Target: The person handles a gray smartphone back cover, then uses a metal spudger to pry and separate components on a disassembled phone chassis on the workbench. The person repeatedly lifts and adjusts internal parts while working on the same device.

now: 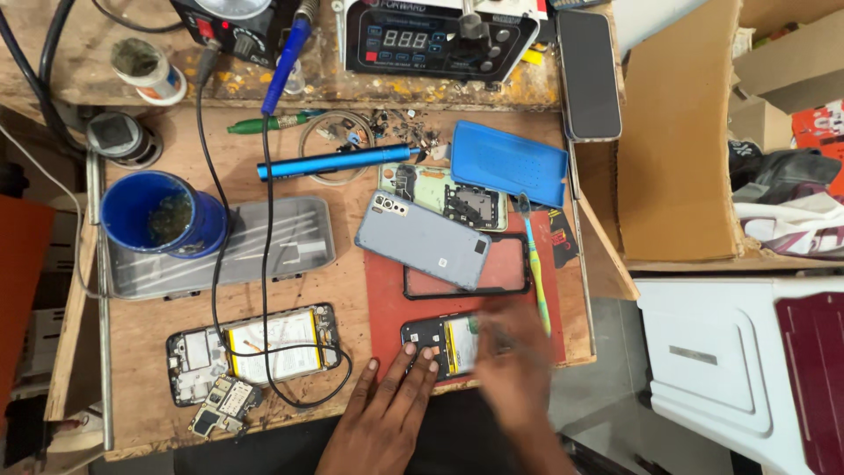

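An opened phone [444, 345] with its battery and board showing lies on a red mat [387, 308] at the bench's front edge. My left hand [387, 409] rests flat on the phone's left end, fingers spread and pressing it down. My right hand [519, 369] is blurred with motion over the phone's right end; whether it holds anything I cannot tell. Just beyond lie an empty black phone frame [519, 280] and a grey-blue back cover [422, 239]. A toothbrush [534, 264] lies on the mat's right side.
Another opened phone [255, 350] and a loose board [224, 406] lie at front left under a black cable. Farther back are a clear tray [220, 246], a blue cup [158, 215], a blue pen-shaped tool [334, 162], a blue pad [508, 162] and a bench instrument with a digital display [435, 35].
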